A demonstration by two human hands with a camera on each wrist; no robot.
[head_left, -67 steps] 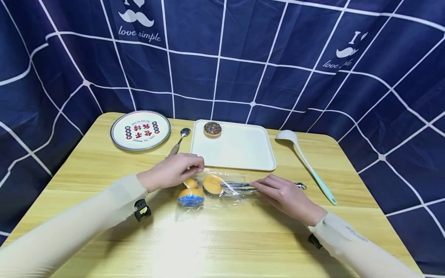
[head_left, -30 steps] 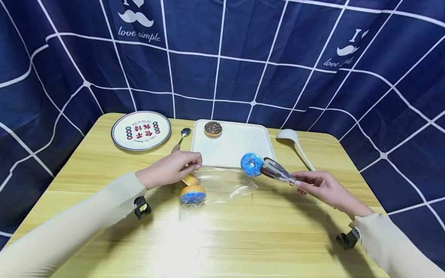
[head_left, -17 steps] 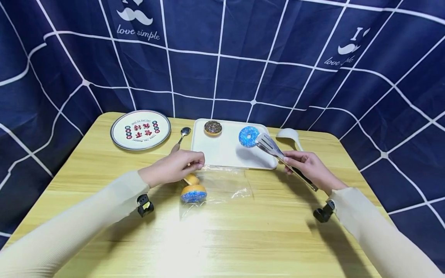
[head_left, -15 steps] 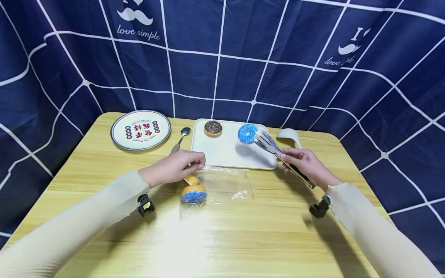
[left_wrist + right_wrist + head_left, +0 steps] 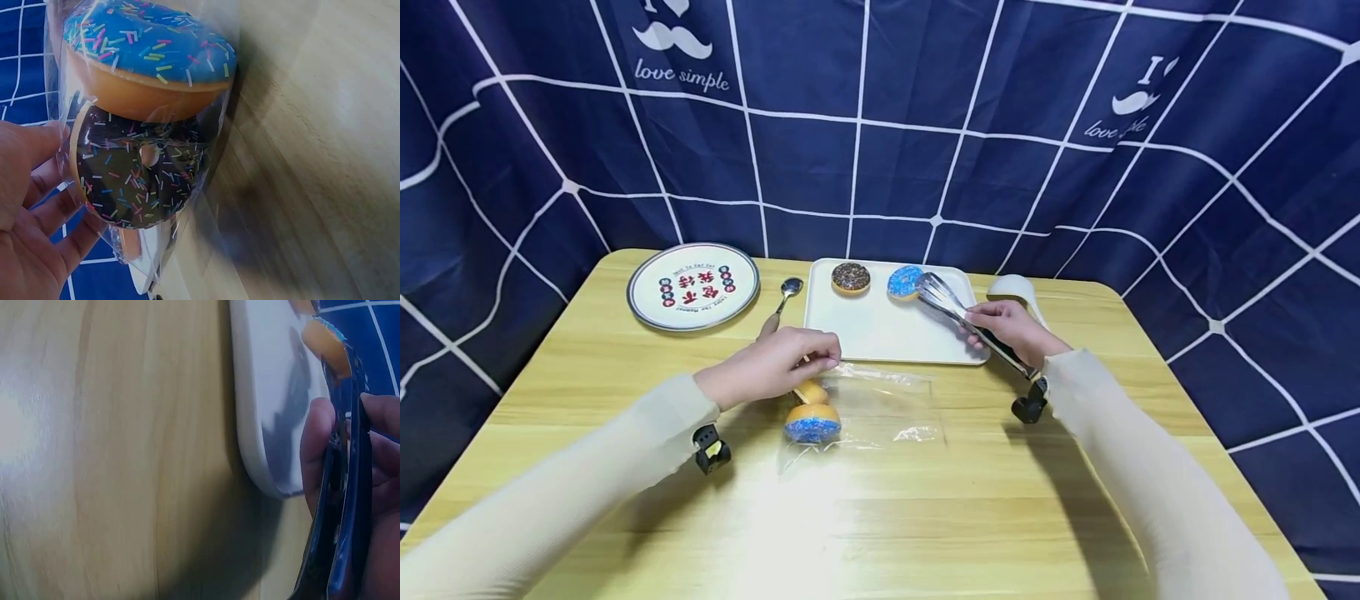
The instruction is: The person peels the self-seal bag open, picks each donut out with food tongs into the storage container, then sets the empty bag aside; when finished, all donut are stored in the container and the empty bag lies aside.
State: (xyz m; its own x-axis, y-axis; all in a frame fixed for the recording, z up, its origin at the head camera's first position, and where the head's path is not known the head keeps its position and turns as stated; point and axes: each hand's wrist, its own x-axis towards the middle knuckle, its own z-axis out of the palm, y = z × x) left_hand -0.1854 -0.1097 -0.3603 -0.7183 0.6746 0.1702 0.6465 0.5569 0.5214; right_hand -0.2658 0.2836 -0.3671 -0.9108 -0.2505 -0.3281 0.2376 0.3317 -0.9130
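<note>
My right hand [image 5: 1011, 327] holds metal food tongs [image 5: 946, 300] whose tips clasp a blue-iced doughnut [image 5: 904, 283] at the back of the white tray [image 5: 895, 337]. Whether that doughnut rests on the tray or hovers just over it, I cannot tell. In the right wrist view its orange side sits between the tongs' [image 5: 344, 487] tips. In front of the tray, my left hand [image 5: 775, 367] pinches the edge of a clear plastic bag [image 5: 880, 408]. Inside the bag are another blue doughnut [image 5: 150, 47] and a chocolate doughnut [image 5: 134, 175], both with sprinkles.
A chocolate doughnut [image 5: 851, 278] lies on the tray's back left. Left of the tray are a spoon [image 5: 781, 304], partly behind my left hand, and a printed plate [image 5: 692, 287]. A white ladle [image 5: 1013, 288] lies at the right, partly hidden by my right hand. Blue curtain [image 5: 820, 150] stands behind.
The tongs drew the blue doughnut out of the bag, and my right hand carried it forward and leftward over the tray, beside the chocolate one. My left hand stayed at the bag.
</note>
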